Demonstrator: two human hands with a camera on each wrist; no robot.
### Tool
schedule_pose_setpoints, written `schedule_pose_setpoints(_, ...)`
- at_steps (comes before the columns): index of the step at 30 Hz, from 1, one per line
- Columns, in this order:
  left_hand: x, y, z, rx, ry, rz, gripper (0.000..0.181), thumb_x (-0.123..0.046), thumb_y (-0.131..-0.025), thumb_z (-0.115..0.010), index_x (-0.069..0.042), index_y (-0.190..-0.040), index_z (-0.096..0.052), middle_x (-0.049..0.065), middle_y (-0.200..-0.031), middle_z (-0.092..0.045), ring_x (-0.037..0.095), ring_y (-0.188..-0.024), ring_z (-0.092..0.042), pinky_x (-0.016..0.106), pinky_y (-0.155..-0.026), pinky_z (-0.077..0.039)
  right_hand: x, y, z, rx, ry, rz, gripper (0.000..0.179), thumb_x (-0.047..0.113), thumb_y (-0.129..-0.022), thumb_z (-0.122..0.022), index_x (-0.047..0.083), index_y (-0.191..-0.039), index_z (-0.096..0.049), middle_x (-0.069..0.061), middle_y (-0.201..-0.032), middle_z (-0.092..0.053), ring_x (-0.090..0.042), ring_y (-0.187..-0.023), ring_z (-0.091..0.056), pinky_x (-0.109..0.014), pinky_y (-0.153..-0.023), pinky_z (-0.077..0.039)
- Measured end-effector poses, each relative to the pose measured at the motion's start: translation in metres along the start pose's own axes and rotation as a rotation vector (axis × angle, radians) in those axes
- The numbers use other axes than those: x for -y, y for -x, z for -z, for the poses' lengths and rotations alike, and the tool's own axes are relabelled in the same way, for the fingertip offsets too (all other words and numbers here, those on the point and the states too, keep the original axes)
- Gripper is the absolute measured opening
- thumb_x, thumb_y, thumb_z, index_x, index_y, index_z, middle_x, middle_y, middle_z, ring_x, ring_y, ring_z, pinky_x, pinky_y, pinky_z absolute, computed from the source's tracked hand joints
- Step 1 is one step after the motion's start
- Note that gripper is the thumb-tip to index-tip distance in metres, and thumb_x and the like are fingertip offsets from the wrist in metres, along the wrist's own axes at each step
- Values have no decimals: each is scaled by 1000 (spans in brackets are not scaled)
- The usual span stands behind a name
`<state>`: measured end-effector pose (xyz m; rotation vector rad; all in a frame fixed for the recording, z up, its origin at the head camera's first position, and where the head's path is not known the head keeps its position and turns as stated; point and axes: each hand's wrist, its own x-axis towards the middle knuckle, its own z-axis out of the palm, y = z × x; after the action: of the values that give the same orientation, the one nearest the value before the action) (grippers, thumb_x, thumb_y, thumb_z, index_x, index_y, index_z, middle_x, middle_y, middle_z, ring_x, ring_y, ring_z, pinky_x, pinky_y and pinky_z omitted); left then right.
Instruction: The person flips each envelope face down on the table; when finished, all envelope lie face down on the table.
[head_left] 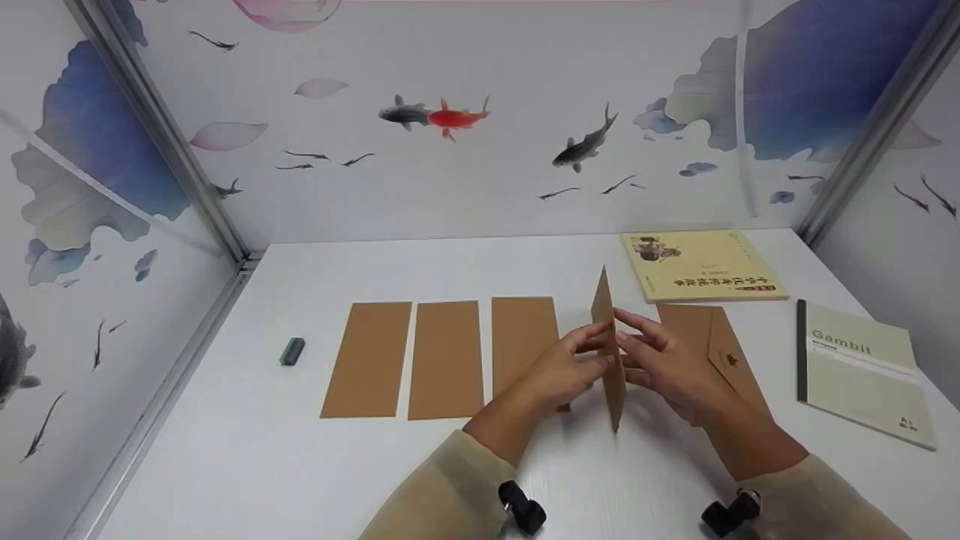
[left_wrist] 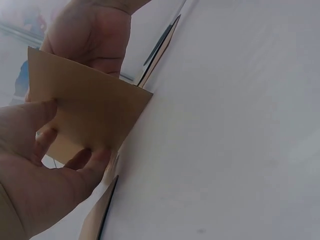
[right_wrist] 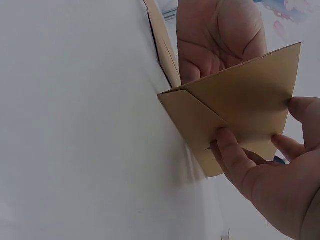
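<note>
Over the right half of the white tabletop [head_left: 225,465], a person holds a brown paper envelope with a slanting flap edge [head_left: 615,386] on its long edge, nearly upright. The left hand [head_left: 562,371] grasps it from one side and the right hand [head_left: 667,367] from the other, fingertips on both faces. I can't tell whether its lower edge touches the table. Left of it lie three flat brown paper rectangles [head_left: 445,360] in a row, beyond them a small dark block [head_left: 292,351]. A brown flapped envelope with a dark emblem [head_left: 686,330] lies partly behind the right hand, near a pale yellow book [head_left: 701,266] and a grey-green "Gambit" notebook [head_left: 862,382].
</note>
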<state>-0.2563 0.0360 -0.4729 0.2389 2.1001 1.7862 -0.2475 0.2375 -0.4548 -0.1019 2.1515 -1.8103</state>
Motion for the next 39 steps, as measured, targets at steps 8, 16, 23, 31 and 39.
schedule_pose_setpoints(8, 6, -4, 0, -4, -22, -65, 53, -27, -102, -75, -35, -152, -58, -3, -154, -62, 26, -149, -54, 47, -123, -47, 1, 1, 4, -55, -31, 73, 59, 31, -113, -56, 27, -168, -36, -16, -164, -46, -17, -131, -65, -26, -103, -58)
schedule_pose_setpoints(16, 7, -6, 2, -44, 23, 0, 59, -26, -104, -71, -12, -158, -50, 8, -161, -56, 27, -153, -51, 44, -126, -44, 3, -2, 26, -141, 72, 159, 59, 12, -105, -68, 5, -160, -48, -17, -164, -51, 2, -121, -66, -16, -101, -57)
schedule_pose_setpoints(23, 6, -6, 3, -86, 22, 55, 65, -25, -104, -70, -10, -162, -45, 9, -167, -49, 27, -159, -44, 45, -129, -39, -7, -11, 37, -193, 216, 19, 61, 8, -103, -67, 6, -160, -48, -19, -163, -51, -21, -133, -64, -12, -94, -56)
schedule_pose_setpoints(31, 4, -3, 2, -95, 17, 75, 63, -29, -105, -68, -14, -162, -46, 6, -166, -50, 26, -159, -42, 46, -132, -35, -19, -15, 40, -154, 256, -72, 66, 16, -107, -64, 4, -165, -36, -25, -162, -50, -34, -146, -56, -13, -98, -53)
schedule_pose_setpoints(39, 0, 0, -1, -126, 43, 94, 62, -33, -105, -68, -18, -161, -48, 2, -164, -52, 26, -157, -45, 47, -130, -39, -19, -15, 46, -157, 270, -90, 63, 22, -108, -63, 6, -165, -39, -23, -163, -51, -35, -149, -53, -23, -108, -56)
